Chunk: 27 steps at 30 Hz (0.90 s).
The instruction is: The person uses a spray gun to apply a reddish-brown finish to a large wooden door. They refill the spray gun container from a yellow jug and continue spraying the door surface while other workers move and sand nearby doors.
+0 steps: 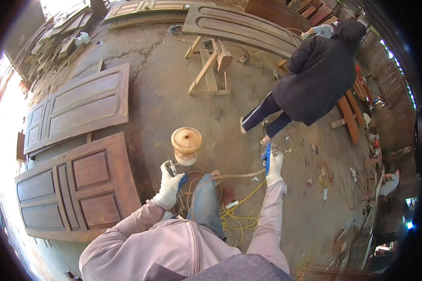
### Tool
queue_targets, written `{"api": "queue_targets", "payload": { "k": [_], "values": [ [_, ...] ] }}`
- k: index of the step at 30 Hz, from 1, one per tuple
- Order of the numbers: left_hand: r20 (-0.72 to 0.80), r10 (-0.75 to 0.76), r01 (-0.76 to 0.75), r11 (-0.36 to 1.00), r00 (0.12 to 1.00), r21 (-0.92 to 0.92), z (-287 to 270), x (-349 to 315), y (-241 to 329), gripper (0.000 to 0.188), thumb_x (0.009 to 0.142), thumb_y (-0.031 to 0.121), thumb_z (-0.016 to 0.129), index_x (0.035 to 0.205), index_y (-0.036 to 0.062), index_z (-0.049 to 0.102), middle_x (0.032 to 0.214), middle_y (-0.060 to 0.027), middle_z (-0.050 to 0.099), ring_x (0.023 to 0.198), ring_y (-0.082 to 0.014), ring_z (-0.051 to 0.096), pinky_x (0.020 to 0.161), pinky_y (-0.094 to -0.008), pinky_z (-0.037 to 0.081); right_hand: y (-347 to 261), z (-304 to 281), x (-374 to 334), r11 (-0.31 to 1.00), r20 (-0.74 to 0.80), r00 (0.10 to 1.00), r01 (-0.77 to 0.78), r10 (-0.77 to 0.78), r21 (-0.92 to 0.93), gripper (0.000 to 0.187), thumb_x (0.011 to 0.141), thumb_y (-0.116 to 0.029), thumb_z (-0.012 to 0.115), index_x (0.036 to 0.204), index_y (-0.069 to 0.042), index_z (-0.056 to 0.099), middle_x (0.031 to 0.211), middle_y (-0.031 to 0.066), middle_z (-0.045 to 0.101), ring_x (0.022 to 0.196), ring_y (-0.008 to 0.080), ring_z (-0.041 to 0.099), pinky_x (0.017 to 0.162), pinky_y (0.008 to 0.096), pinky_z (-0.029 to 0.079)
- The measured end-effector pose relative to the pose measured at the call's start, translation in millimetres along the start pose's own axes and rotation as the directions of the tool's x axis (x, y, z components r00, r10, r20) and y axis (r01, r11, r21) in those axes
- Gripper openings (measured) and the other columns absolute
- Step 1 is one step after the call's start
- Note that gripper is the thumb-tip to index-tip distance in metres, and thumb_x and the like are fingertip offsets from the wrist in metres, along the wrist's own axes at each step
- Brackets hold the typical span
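My left hand [169,185], in a white glove, grips a spray gun [172,167] whose round brown cup [186,142] stands up above my fist. My right hand [273,166], also gloved, is closed on a small blue tool [267,155], with a thin hose [239,176] running from it toward my left side. I wear a pink long-sleeved top and jeans, and one knee shows between my arms. A yellow cable [241,216] lies coiled on the ground below my hands.
Two brown panelled wooden doors [77,187] [79,105] lie to my left. Another person in a dark hooded coat [316,77] bends over at the upper right beside a long door [241,28]. A wooden trestle [211,68] stands on the dusty ground ahead.
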<state>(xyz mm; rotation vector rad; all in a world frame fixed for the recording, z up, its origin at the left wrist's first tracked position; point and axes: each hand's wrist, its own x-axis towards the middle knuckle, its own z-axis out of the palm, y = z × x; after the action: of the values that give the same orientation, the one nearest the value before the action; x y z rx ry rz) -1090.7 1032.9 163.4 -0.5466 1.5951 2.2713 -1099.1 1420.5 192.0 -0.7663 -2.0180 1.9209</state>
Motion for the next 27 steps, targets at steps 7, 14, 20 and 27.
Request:
{"api": "queue_targets", "payload": {
  "k": [7,14,20,27],
  "values": [
    [-0.297,0.028,-0.134,0.930,0.955,-0.343,183.0,154.1,4.5,0.062,0.083,-0.006,0.067,0.130,0.0134,0.031,0.111,-0.0113,0.052,0.084,-0.0232,0.065,0.070,-0.0365,0.061,5.0,71.1,72.0,0.727,0.452,0.854,0.480,-0.258,-0.491,0.022,0.091,-0.019,0.065,0.109,-0.009,0.073,0.100,0.0181,0.072,0.093,0.0325,0.072,0.082,0.0400,0.056],
    [-0.193,0.070,-0.143,0.906,0.979,-0.398,314.5,236.7,25.5,0.061,0.085,-0.001,0.070,0.130,0.0143,0.032,0.110,-0.0082,0.053,0.080,-0.0193,0.062,0.068,-0.0348,0.058,0.4,79.1,167.2,0.956,0.308,0.937,-0.230,0.167,0.182,0.022,0.098,-0.023,0.064,0.098,-0.004,0.075,0.070,-0.0002,0.066,0.058,0.0076,0.056,0.053,0.0266,0.044],
    [-0.027,-0.007,0.006,0.999,1.000,-0.039,400.6,270.2,54.0,0.075,0.087,0.013,0.076,0.141,0.0095,0.025,0.114,-0.0087,0.053,0.095,-0.0185,0.061,0.077,-0.0295,0.054,-20.8,39.5,264.0,0.910,0.280,0.909,-0.368,0.308,0.194,0.018,0.096,-0.024,0.069,0.088,-0.007,0.071,0.071,-0.0007,0.066,0.053,0.0070,0.056,0.051,0.0235,0.045],
    [0.884,0.404,-0.945,-0.116,0.237,0.306,455.5,325.5,147.2,0.082,0.064,0.028,0.089,0.131,0.0017,0.050,0.128,-0.0239,0.052,0.113,-0.0407,0.054,0.095,-0.0451,0.048,-43.0,-5.5,367.8,0.940,0.166,0.956,-0.273,0.242,0.205,0.021,0.097,-0.022,0.067,0.089,-0.004,0.073,0.069,-0.0027,0.063,0.054,0.0057,0.054,0.049,0.0237,0.042]
  ]
}}
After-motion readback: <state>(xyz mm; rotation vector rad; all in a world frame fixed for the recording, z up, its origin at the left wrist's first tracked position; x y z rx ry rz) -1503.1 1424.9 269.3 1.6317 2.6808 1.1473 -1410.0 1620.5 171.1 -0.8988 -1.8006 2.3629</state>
